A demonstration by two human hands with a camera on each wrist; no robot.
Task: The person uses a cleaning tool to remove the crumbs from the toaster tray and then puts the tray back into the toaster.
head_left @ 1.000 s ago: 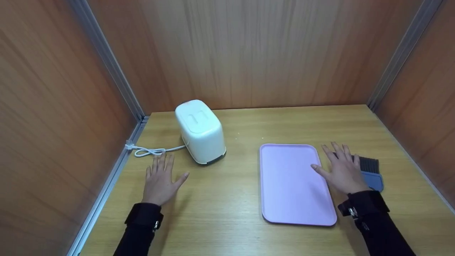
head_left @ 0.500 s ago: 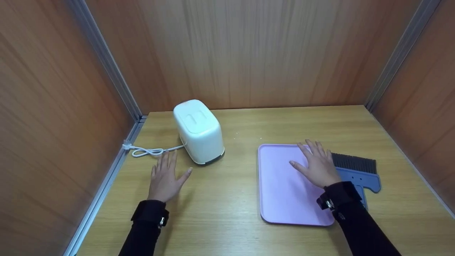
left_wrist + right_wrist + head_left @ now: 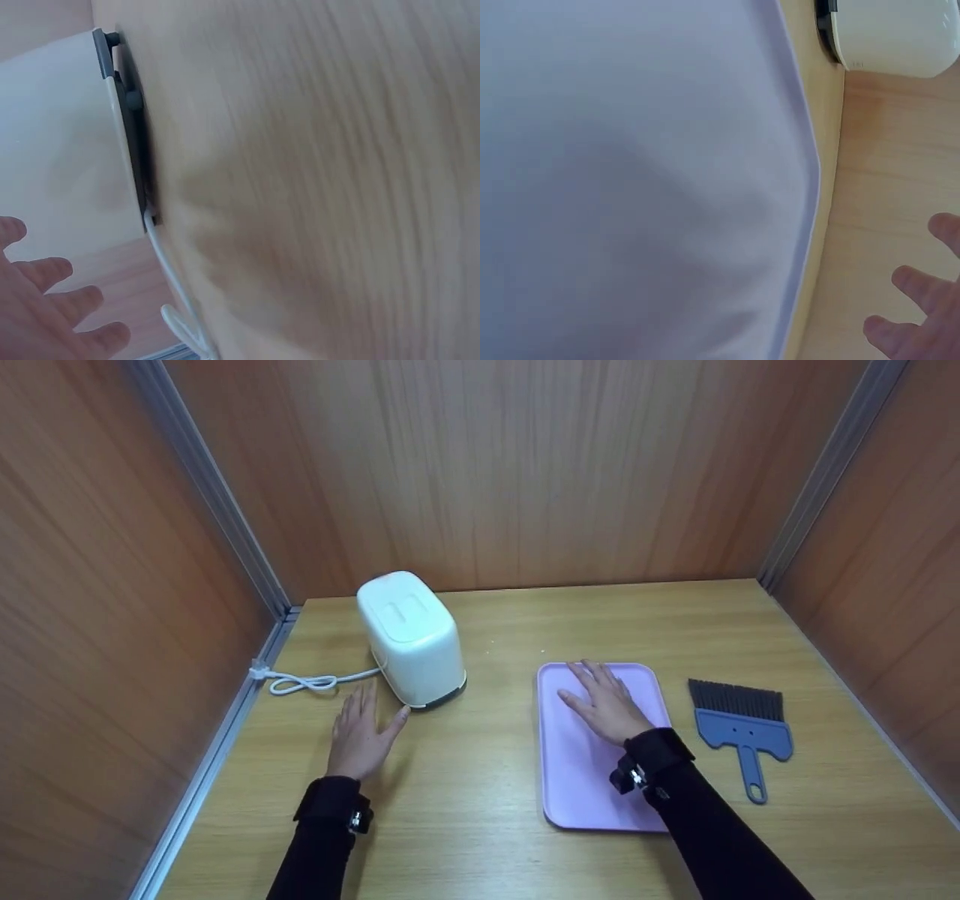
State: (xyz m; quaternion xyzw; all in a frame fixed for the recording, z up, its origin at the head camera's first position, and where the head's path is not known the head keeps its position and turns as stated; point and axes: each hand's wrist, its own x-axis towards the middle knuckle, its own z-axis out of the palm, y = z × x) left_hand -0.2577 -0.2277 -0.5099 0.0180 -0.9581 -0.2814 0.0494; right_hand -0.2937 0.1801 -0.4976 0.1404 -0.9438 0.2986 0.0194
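Note:
A white, boxy appliance shaped like a toaster (image 3: pixel 417 649), with a smooth covered top and dark base, stands left of the table's middle. My left hand (image 3: pixel 358 744) is held with fingers spread just in front of it, holding nothing; in the left wrist view its fingertips overlap the toaster's lower side (image 3: pixel 60 150). Over the pale purple tray (image 3: pixel 581 780) hovers my right hand (image 3: pixel 609 712), fingers extended and nothing in them. Its shadow falls across the tray surface (image 3: pixel 630 112) in the right wrist view.
Right of the tray lies a blue hand brush (image 3: pixel 742 727) with dark bristles. A looped white cord (image 3: pixel 352 677) runs from the toaster to the left edge. Small white crumbs (image 3: pixel 543 650) dot the table (image 3: pixel 465 780). Wooden panels (image 3: pixel 480 472) enclose the back and sides.
My right hand has swept left from beside the brush to over the tray, uncovering the brush. The left hand has drifted slightly right, closer to the toaster.

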